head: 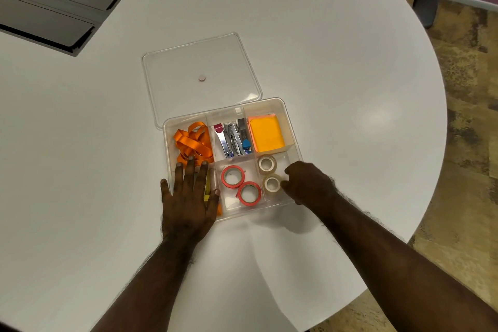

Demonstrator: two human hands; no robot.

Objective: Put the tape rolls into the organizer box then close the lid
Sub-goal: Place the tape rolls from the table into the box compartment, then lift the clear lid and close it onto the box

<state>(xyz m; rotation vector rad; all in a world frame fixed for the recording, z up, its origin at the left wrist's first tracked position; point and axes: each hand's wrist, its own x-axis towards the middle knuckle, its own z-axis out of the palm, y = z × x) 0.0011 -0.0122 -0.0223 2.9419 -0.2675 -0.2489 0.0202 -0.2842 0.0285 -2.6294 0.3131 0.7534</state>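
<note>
A clear organizer box (285, 113) sits open on the white round table. Its front middle compartment holds two red tape rolls (233, 176) (249, 193). The front right compartment holds two beige tape rolls, the far one (266, 163) free. My right hand (310, 183) reaches into that compartment with its fingertips on the near beige roll (272, 184). My left hand (188, 197) lies flat, fingers spread, over the box's front left corner. The clear lid (202, 62) lies flat on the table just behind the box.
Other compartments hold an orange ribbon (192, 140), staplers (233, 139) and orange sticky notes (266, 133). A yellow item (207, 187) peeks out beside my left hand. A grey cable hatch (54, 5) is set into the table at far left. The table edge curves at right.
</note>
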